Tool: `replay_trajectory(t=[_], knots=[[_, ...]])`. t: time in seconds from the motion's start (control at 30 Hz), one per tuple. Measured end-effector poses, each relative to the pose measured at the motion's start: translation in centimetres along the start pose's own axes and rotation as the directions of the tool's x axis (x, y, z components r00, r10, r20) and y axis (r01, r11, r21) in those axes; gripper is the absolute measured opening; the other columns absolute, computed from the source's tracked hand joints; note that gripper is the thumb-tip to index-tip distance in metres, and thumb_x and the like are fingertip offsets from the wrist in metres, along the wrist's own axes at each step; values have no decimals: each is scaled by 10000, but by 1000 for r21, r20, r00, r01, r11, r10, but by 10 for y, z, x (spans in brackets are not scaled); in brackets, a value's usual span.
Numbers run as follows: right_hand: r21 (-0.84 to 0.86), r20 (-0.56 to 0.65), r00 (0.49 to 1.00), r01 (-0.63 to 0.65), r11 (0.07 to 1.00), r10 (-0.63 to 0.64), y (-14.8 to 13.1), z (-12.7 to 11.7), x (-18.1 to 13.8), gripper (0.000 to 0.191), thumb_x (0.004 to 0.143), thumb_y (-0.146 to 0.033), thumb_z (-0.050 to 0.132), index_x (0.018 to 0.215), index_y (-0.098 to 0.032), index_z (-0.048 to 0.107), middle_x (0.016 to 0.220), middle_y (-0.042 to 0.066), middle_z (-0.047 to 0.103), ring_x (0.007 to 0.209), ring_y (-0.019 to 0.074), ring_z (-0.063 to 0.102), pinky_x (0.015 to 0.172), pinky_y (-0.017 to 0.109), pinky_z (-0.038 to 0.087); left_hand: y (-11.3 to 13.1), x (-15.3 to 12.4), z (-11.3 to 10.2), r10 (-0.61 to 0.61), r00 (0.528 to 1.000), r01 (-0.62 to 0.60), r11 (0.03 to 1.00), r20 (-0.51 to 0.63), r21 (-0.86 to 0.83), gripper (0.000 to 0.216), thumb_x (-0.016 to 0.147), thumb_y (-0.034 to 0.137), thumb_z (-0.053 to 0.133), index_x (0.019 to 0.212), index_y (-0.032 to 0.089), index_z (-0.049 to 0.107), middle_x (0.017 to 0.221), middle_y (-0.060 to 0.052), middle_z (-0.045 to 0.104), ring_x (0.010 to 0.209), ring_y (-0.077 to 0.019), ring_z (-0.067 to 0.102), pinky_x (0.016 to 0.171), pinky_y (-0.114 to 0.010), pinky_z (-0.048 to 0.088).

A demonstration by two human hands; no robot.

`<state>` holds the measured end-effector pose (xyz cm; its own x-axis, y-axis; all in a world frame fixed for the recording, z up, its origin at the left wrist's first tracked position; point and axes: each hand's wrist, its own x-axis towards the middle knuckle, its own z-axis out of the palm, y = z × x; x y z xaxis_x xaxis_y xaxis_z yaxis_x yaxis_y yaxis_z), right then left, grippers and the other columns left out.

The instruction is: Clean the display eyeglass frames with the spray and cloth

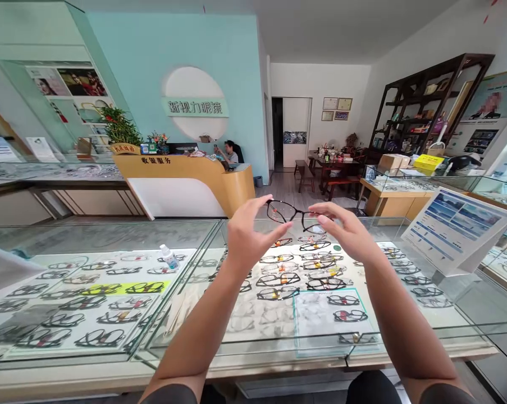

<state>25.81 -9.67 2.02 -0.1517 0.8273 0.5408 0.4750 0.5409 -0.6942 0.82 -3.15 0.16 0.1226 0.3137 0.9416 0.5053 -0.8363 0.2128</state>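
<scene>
A pair of dark-framed eyeglasses (296,212) is held up above the glass display case (219,224), tilted down to the right. My left hand (253,230) grips its left end, with the fingers at the top of the frame and the thumb below the lens. Around the right end is my right hand (348,230), its fingers above and its thumb against the frame. Beneath both hands, several rows of eyeglasses (278,279) lie inside the case. The far ends of the temples cannot be made out.
A white sign stand (457,230) stands on the case at right. A small white bottle (168,257) is at left. Farther back are a wooden reception counter (173,174) with a seated person (232,152), a dark table (337,165) and dark shelves (421,112).
</scene>
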Motion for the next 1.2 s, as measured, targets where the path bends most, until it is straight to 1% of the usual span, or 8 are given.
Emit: replay_trajectory(t=[0.07, 0.13, 0.33, 0.43, 0.6, 0.8, 0.97, 1.2], knots=[[-113, -108, 993, 39, 993, -51, -2, 4, 4, 512, 986, -605, 674, 1385, -285, 655, 1399, 108, 718, 1289, 304, 663, 1101, 492, 513, -1, 6, 1, -88, 992, 89, 996, -94, 1, 608, 831, 591, 872, 1265, 201, 704, 1178, -110, 800, 1081, -273, 764, 975, -434, 604], [-195, -168, 981, 64, 979, -98, -2, 13, 7, 562, 955, -614, 713, 1397, -280, 620, 1357, 113, 726, 1244, 314, 678, 1087, 512, 523, -4, 9, 1, -143, 979, 142, 990, -145, -19, 589, 826, 582, 879, 1236, 196, 706, 1129, -98, 801, 1036, -261, 765, 941, -420, 604], [-285, -274, 946, 94, 954, -175, 3, 34, 18, 459, 997, -581, 669, 1342, -285, 601, 1179, 83, 759, 1086, 288, 717, 1007, 476, 552, -15, 8, 3, -210, 969, 206, 978, -132, -44, 536, 823, 571, 885, 1174, 212, 698, 1044, -66, 790, 950, -234, 740, 902, -413, 579], [-306, -274, 945, 90, 948, -179, 8, 38, 20, 442, 1009, -582, 661, 1345, -301, 598, 1144, 66, 763, 1040, 274, 724, 979, 461, 554, -20, 5, 6, -238, 966, 233, 971, -104, -53, 536, 827, 565, 884, 1188, 222, 686, 1043, -66, 779, 954, -233, 729, 913, -428, 578], [-354, -245, 964, 10, 935, -103, 16, 35, 21, 446, 1019, -613, 633, 1343, -309, 610, 1134, 68, 769, 996, 279, 732, 905, 440, 564, -27, 1, 18, -299, 953, 291, 948, -47, -130, 534, 851, 546, 874, 1240, 251, 656, 1027, -59, 743, 974, -236, 720, 930, -444, 574], [-389, -196, 980, -38, 921, -42, 27, 29, 29, 452, 1031, -635, 594, 1351, -317, 624, 1115, 74, 772, 992, 294, 740, 844, 419, 580, -34, -1, 32, -332, 942, 327, 941, -49, -85, 539, 837, 604, 865, 1203, 262, 666, 994, -43, 680, 890, -216, 656, 858, -411, 529], [-386, -161, 986, -35, 922, -30, 29, 24, 29, 449, 1044, -619, 583, 1378, -320, 605, 1168, 82, 767, 1008, 297, 734, 872, 430, 587, -36, 0, 33, -312, 949, 309, 948, -32, -82, 548, 819, 619, 874, 1189, 268, 672, 980, -30, 659, 905, -217, 640, 878, -405, 519], [-320, -201, 980, -51, 946, -15, 31, 20, 26, 404, 1047, -599, 594, 1333, -315, 580, 1220, 80, 750, 1068, 293, 731, 962, 472, 587, -40, 3, 29, -328, 937, 348, 903, 116, -252, 471, 880, 538, 849, 1258, 310, 684, 1029, -51, 681, 967, -233, 670, 938, -434, 549]])
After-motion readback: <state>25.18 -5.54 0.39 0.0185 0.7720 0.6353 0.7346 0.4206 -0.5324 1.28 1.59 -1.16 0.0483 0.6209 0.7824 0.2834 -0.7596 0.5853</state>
